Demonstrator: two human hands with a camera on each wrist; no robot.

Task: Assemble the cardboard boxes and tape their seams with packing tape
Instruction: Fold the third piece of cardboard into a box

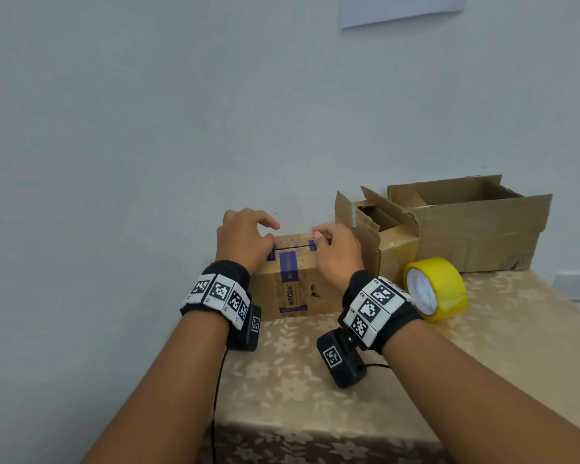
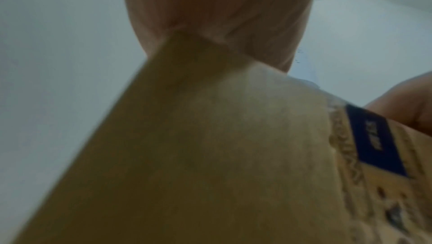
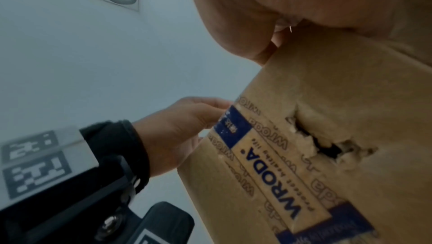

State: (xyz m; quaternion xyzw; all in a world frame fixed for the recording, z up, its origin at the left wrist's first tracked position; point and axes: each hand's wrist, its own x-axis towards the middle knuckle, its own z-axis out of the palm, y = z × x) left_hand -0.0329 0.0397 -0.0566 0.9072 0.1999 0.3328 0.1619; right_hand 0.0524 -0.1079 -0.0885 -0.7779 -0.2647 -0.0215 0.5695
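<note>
Cardboard flaps of the small box (image 1: 293,279) are pressed closed by the left hand (image 1: 243,241) and right hand (image 1: 335,254), both grips curled over its top; the seam looks untaped. Yellow tape roll (image 1: 436,289) waits just right of it, beside two open boxes (image 1: 476,226).

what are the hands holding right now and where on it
Both hold the small printed cardboard box at its top: the left hand grips the top left corner, the right hand grips the top right edge. The yellow tape roll lies untouched.

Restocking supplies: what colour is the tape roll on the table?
Yellow; the tape roll shows best in the head view.
</note>
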